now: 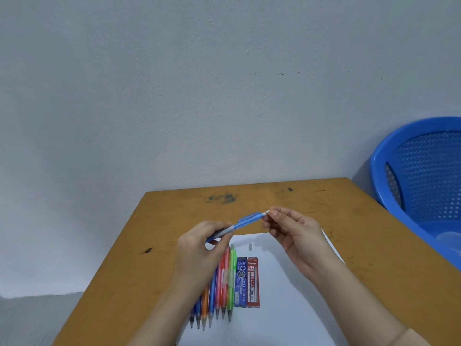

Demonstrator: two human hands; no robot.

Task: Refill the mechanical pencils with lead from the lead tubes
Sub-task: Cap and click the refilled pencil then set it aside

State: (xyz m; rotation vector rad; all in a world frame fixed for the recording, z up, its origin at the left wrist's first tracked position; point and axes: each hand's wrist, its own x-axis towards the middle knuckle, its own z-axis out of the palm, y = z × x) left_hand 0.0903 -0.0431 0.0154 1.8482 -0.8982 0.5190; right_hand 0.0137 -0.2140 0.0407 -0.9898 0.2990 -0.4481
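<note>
A white sheet of paper (287, 310) lies at the near edge of a scuffed yellow-brown bench (119, 265). On the sheet a row of coloured mechanical pencils (224, 293) lies side by side, tips towards the near edge, partly hidden under the person's left wrist. Just right of the row, two lead tubes lie flat and parallel: a blue lead tube (241, 283) and, touching it, a red lead tube (253, 283). A small pale cap (250, 246) rests on the paper just beyond the tubes.

Above the far edge of the sheet, both hands hold a blue pencil (247, 219) in the air, tilted up to the right. The left hand (199, 248) grips its lower barrel with curled fingers. The right hand (296, 236) pinches the pencil's white top end between thumb and fingers (280, 211).

Past the bench's far right corner stands a blue plastic basket (424, 171), against a plain grey wall (174, 96).
</note>
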